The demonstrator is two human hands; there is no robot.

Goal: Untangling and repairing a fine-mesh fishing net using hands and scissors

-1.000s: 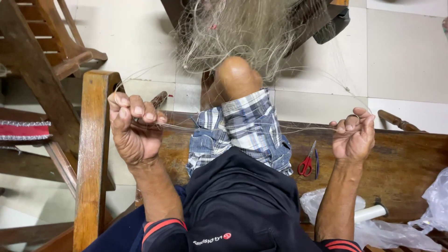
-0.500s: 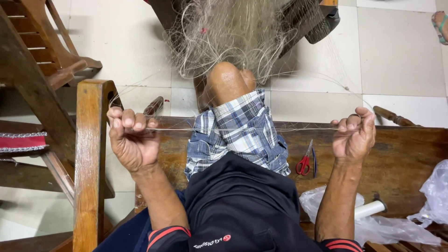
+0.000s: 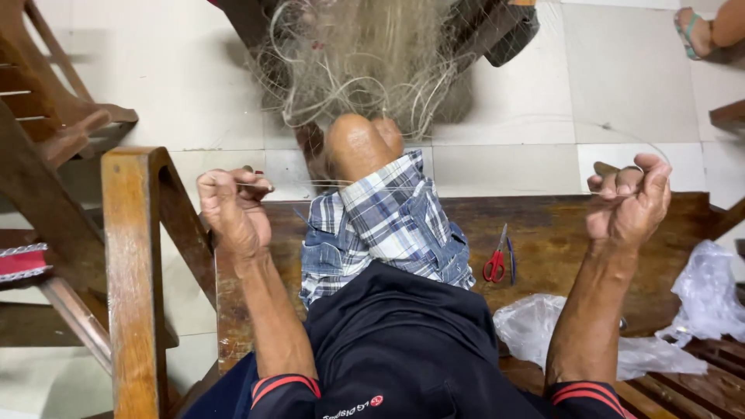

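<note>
My left hand (image 3: 233, 206) is fisted on a small netting tool, pinching thin line | fishing net (image 3: 365, 62) bunches ahead past my raised knee (image 3: 361, 143): light, limp, tangle-prone, best gripped by its cord | my right hand (image 3: 630, 203) is curled shut on the taut line | red scissors (image 3: 497, 260) lie on the wooden surface (image 3: 543, 225).

Two crumpled clear plastic bags lie on the wooden bench (image 3: 543, 225). One plastic bag (image 3: 535, 330) sits mid-bench. The other bag (image 3: 710, 291) is at its right edge.
</note>
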